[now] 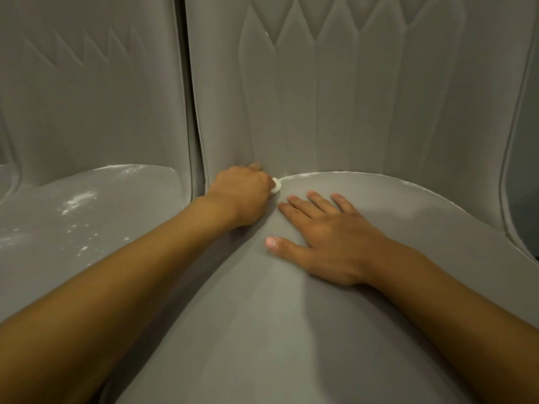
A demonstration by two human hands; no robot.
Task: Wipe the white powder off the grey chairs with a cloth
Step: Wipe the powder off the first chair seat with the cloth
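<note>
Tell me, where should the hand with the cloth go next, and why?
Probably slide the left hand and its cloth rightward along the back edge of the seat: a thin line of white powder shows there, while the right hand rests flat on the seat. The powdery other chair can wait.

- Two chairs stand side by side, the left chair (96, 118) and the right chair (291, 330), with a narrow gap between their backrests.
- Powder (78, 199) lies scattered on the left chair's seat, and a thin line of it lies along the right seat's back edge.
- The left hand (242, 193) sits at the right seat's rear left, where seat meets backrest, with the cloth (276, 186) in its fingers.
- The right hand (329, 243) lies flat on the same seat, just right of the left hand and nearer the front.
</note>
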